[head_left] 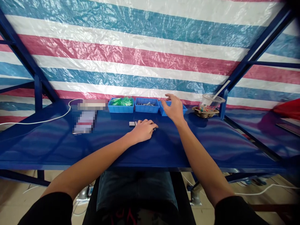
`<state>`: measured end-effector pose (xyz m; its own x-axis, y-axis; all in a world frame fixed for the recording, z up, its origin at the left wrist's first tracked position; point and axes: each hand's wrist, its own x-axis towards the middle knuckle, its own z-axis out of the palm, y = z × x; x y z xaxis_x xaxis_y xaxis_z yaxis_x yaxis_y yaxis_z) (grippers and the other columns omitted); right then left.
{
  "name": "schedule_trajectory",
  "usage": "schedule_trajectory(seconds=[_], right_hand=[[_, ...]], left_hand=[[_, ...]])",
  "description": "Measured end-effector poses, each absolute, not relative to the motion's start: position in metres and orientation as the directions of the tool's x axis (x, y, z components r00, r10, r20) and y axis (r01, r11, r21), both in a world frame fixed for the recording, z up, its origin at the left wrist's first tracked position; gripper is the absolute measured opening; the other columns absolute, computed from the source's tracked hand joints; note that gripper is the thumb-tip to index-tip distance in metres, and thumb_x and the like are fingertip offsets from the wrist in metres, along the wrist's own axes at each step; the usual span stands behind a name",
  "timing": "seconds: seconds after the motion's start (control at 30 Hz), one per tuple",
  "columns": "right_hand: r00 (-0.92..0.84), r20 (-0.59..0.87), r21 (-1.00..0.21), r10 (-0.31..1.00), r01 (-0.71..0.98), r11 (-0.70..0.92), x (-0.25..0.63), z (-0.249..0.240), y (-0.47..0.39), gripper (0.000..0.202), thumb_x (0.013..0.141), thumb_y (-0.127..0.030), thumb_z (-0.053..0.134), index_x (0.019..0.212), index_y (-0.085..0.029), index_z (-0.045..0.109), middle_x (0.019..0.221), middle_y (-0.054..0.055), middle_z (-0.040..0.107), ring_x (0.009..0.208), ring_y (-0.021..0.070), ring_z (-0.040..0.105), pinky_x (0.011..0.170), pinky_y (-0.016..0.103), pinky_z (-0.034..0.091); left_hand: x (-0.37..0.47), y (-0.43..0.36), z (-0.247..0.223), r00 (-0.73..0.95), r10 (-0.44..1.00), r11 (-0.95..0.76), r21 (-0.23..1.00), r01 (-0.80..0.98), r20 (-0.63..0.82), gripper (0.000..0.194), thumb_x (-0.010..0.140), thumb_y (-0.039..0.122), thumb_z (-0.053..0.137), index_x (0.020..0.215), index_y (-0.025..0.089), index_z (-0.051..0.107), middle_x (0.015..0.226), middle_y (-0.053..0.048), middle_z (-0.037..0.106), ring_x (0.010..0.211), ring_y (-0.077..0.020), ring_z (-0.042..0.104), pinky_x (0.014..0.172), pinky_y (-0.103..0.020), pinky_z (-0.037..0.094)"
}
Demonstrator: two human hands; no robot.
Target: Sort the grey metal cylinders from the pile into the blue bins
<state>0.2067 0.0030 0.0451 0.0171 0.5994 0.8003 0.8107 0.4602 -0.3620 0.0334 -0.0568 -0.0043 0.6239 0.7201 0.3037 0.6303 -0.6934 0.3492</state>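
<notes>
My left hand (143, 131) rests palm down on the blue table, its fingers curled over a small dark piece (154, 128) that barely shows at the fingertips. Just left of its knuckles lie small whitish pieces (132, 123), side by side. My right hand (174, 107) is raised over the right blue bin (162, 110), thumb and fingers apart, with nothing visible in it; it hides most of that bin. A middle blue bin (147, 108) contains small grey parts. Green plastic-wrapped pieces (122, 101) fill the left blue bin (121, 109).
A plastic cup (209, 103) with a straw stands on a brown holder (203, 112) at the back right. Left on the table (112, 145) are a blurred phone-like object (84, 122) and a white cable (56, 117). Blue metal posts (38, 93) and striped sheeting (140, 56) close off the back.
</notes>
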Motion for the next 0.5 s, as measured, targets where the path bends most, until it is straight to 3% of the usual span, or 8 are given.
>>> schedule_trajectory(seconds=[0.17,0.37,0.5], right_hand=[[0.066,0.791,-0.468,0.609,0.706,0.532,0.204,0.04,-0.007,0.023,0.078,-0.017,0.049,0.101,-0.017,0.054,0.08,0.005,0.063,0.079,0.0209,0.061,0.073,0.036,0.047],[-0.368,0.667,-0.395,0.648,0.563,0.726,0.185,0.028,-0.013,0.019,0.077,-0.013,0.05,0.093,-0.018,0.059,0.082,0.004,0.065,0.076,0.018,0.061,0.071,0.032,0.048],[-0.508,0.605,-0.377,0.613,0.496,0.782,0.177,0.023,-0.018,0.026,0.072,-0.011,0.056,0.097,-0.018,0.061,0.089,0.004,0.065,0.081,0.0173,0.061,0.073,0.03,0.048]], left_hand=[[0.035,-0.054,-0.005,0.545,0.76,-0.648,0.343,0.68,0.355,0.017,0.085,0.024,0.05,0.092,0.022,0.065,0.094,-0.007,0.062,0.094,-0.0266,0.053,0.084,-0.044,0.036],[0.018,-0.031,0.007,0.385,0.819,-0.566,0.49,0.663,0.426,0.028,0.09,0.036,0.045,0.085,0.016,0.064,0.08,-0.006,0.063,0.078,-0.0207,0.056,0.071,-0.031,0.04],[0.001,-0.018,0.01,0.372,0.842,-0.539,0.593,0.599,0.39,0.033,0.089,0.039,0.045,0.075,0.016,0.065,0.065,-0.001,0.063,0.059,-0.015,0.055,0.057,-0.025,0.037]])
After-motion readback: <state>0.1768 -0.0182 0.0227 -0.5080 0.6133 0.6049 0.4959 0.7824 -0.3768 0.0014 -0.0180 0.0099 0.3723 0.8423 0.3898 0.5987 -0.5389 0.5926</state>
